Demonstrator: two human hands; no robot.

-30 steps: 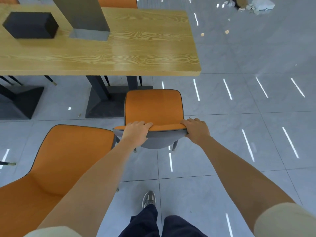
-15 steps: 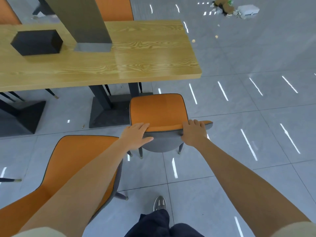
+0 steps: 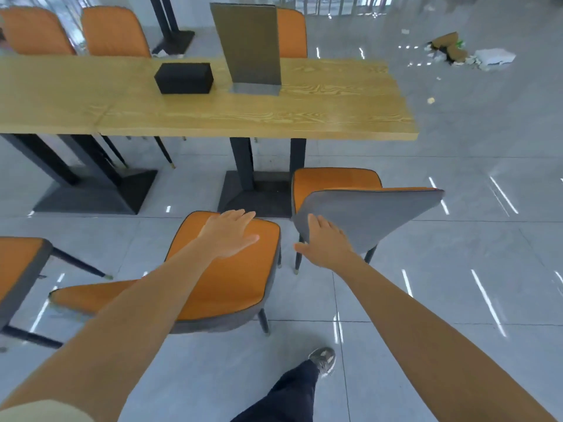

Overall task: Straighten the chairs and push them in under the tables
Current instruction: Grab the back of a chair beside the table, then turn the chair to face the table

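- Long wooden table [image 3: 274,117]: we find its left end cut off by the frame edge.
- Orange chair with grey shell, far left [image 3: 18,269]: only one corner and a dark leg show.
- Near orange padded chair [image 3: 237,287]: our left forearm [image 3: 146,306] covers its left part.
- Orange chair with grey back, at right [image 3: 365,214]: the back hides most of the seat.
- Orange chairs beyond the table [image 3: 115,32]: the tabletop hides their lower parts.
- Pale and brown litter on the floor [image 3: 457,50]: too small and blurred for us to identify.
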